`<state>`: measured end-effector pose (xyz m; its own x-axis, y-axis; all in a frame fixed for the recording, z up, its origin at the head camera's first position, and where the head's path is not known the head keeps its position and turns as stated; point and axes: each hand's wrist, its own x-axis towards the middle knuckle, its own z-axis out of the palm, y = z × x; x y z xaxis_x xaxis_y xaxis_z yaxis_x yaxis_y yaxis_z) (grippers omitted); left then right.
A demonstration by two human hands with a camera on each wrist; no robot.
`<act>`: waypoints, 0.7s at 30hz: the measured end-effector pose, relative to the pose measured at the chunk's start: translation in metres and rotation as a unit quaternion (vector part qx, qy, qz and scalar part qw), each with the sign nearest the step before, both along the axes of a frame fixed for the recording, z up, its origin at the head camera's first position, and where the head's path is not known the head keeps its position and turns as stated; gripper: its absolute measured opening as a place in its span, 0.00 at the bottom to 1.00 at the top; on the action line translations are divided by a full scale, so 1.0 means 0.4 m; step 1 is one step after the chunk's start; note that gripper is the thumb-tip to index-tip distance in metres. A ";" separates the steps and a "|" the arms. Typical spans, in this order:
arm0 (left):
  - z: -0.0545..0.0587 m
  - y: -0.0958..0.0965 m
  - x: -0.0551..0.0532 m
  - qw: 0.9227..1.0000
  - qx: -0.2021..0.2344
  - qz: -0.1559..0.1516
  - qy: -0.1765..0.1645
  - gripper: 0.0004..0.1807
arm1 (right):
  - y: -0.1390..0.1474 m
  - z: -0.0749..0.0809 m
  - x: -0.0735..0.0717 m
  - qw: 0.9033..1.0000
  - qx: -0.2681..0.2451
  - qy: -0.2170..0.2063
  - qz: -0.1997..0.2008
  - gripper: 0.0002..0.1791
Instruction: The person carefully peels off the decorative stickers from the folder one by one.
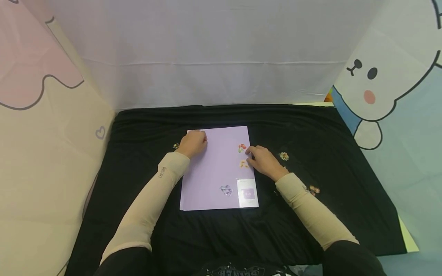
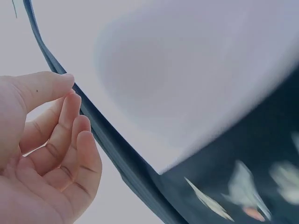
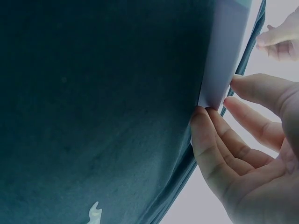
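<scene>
Lilac folder (image 1: 210, 168) on the black-covered desk (image 1: 328, 138), head view, long axis running from 12 to 6 o'clock. The left hand (image 1: 193, 143) lies over its 10–11 o'clock corner, thumb meeting fingertips; whether this grip encloses anything cannot be told. The right hand (image 1: 266, 160), grip relaxed with fingers loosely bent, touches the right edge near 3 o'clock, so the folder extends toward its 9 o'clock. Red flower sticker (image 1: 241, 148): just beside the right fingertips, the nearer hand.
</scene>
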<state>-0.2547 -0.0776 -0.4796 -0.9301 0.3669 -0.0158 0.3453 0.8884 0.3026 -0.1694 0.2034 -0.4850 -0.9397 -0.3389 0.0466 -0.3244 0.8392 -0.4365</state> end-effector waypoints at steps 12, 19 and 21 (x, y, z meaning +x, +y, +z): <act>0.001 0.164 0.000 0.996 0.019 -0.084 0.002 0.13 | 0.002 0.015 -0.001 1.000 0.005 -0.025 -0.009 0.14; 0.005 0.234 0.009 0.993 -0.009 -0.119 -0.013 0.14 | 0.000 0.016 0.001 0.999 0.001 -0.033 -0.005 0.14; 0.004 0.246 0.012 0.992 -0.011 -0.127 -0.018 0.14 | -0.001 0.016 0.002 0.999 0.001 -0.032 -0.004 0.14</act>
<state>-0.2499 0.0209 -0.4780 -0.8069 0.5878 -0.0580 0.5473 0.7810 0.3009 -0.1686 0.2029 -0.4785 -0.9436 -0.3308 -0.0147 -0.2884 0.8429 -0.4543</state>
